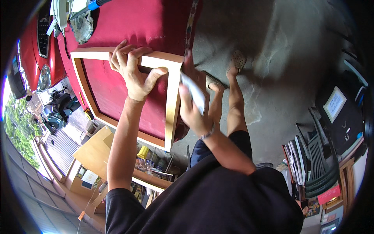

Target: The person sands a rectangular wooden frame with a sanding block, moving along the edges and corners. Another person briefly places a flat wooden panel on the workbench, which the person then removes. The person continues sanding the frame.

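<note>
A pale wooden frame (171, 103) lies on a red-covered table (132, 17), its near corner close to the table's right edge. My left hand (134, 74) grips the frame's top rail, fingers curled over the far side and thumb reaching toward the corner. Along the outside of the right rail, my right hand (193, 113) holds a flat white sheet (194, 91) against or very near the wood. That sheet and the fingers around it are smeared by motion, so its exact kind does not show. Red covering shows through the frame's opening.
Crumpled plastic (82, 29) and a blue-handled tool (93, 5) lie at the table's far left. Beyond stand a red car (58, 50) and a scooter (58, 113). Stacked dark green chairs (321, 163) are at the right. A yellow container (143, 151) sits below the frame.
</note>
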Demonstrator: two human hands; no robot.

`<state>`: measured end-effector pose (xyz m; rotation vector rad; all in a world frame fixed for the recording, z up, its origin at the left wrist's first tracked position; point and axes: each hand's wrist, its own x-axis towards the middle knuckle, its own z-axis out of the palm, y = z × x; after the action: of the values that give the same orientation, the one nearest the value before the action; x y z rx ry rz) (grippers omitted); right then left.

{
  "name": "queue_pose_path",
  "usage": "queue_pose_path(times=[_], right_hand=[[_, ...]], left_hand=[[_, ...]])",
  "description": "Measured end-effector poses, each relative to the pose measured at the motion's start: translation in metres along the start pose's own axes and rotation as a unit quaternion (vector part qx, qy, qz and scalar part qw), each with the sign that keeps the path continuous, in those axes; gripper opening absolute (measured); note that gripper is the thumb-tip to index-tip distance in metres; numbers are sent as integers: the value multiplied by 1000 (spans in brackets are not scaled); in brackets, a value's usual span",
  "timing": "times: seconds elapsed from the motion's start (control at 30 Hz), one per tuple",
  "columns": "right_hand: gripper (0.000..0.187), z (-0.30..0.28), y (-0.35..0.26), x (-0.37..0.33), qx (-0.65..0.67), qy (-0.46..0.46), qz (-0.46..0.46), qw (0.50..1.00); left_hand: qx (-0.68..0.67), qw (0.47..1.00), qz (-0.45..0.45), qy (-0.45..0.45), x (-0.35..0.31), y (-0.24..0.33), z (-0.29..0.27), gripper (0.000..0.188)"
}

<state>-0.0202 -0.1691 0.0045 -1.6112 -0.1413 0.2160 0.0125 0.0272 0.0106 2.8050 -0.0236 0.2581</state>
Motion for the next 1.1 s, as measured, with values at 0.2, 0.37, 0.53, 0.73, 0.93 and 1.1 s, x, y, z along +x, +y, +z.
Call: queue_pose_path(times=[0.2,0.37,0.53,0.73,0.93,1.1], right_hand=[[49,-3,-2,6,52,-27,72,996],[45,12,5,-41,28,27,17,999],[48,-37,-15,64,74,52,354,931],[52,-137,64,1,189,150,254,937],[49,-174,63,-12,246,84,283,923],[49,-151,30,-14,278,21,244,929]], left_hand=[[-4,1000,-10,0,-2,1,0,76],[2,1000,-4,5,0,0,1,77],[0,1000,-12,5,-3,9,-7,87],[65,904,-343,247,-147,25,-64,110],[-48,762,-627,154,-272,3,-80,61],[-108,750,-577,307,-283,-14,-64,46]])
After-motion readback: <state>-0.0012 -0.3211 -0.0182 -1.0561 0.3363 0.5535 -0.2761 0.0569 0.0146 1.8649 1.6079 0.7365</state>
